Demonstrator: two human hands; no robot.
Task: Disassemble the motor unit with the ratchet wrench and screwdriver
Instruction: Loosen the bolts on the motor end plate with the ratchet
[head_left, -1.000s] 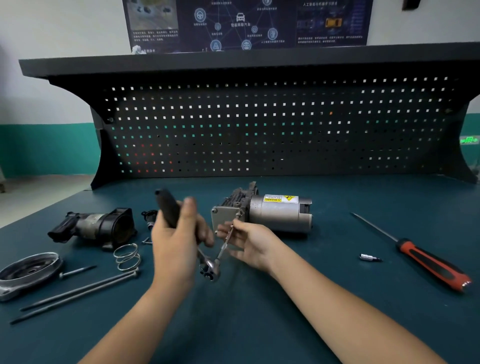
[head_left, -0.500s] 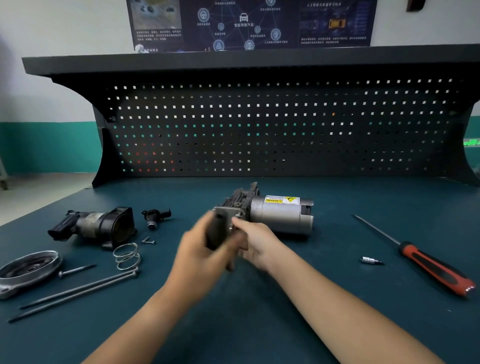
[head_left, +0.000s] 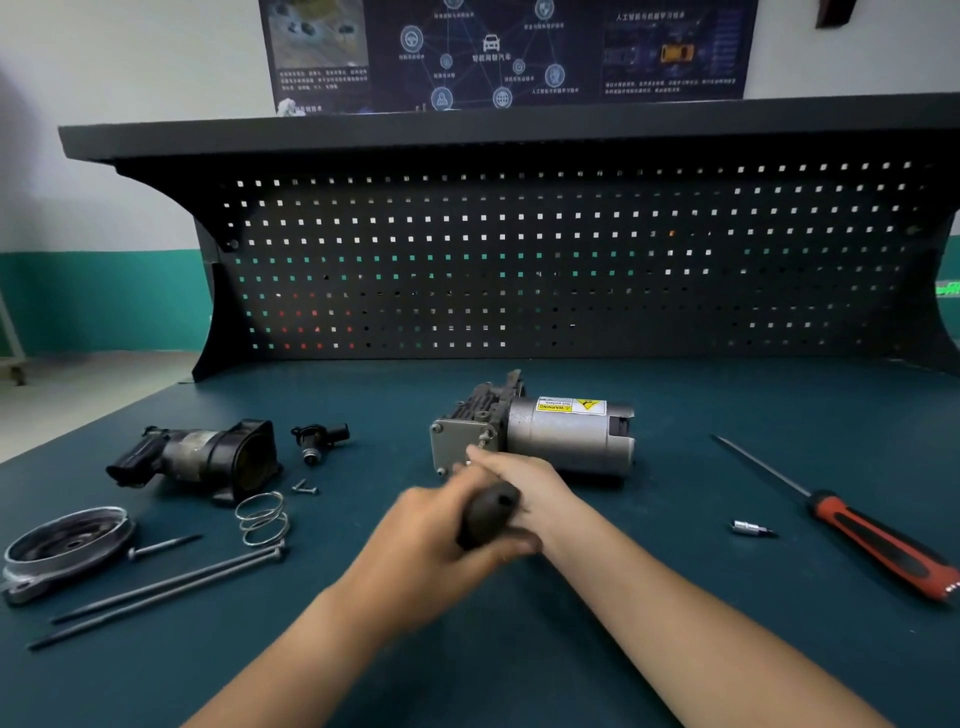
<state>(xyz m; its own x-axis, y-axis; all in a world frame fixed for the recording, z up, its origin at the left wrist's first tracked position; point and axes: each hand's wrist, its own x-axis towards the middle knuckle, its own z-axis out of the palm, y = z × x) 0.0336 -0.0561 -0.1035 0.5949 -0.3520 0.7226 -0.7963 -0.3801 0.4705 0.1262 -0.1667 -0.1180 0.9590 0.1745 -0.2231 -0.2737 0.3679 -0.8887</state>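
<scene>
The grey motor unit (head_left: 569, 439) lies on its side mid-table, its square end plate (head_left: 454, 447) facing me. My left hand (head_left: 436, 540) is wrapped around the black handle of the ratchet wrench (head_left: 488, 512), which points toward me, blurred by motion. My right hand (head_left: 524, 486) sits just behind the handle, fingers at the wrench's extension near the end plate's lower right bolt. The wrench head is hidden by my hands. A red-and-black screwdriver (head_left: 878, 540) lies on the table to the right.
A small socket bit (head_left: 750, 530) lies left of the screwdriver. At left are a black removed housing (head_left: 202, 457), a small black fitting (head_left: 317, 439), a spring (head_left: 262, 519), a round metal cover (head_left: 62, 545), long bolts (head_left: 156, 587) and small screws (head_left: 304, 488). A pegboard stands behind.
My left hand has swung the ratchet handle from upright at the left, across and down to the right, now low in front of the end plate. My right hand stays at the extension.
</scene>
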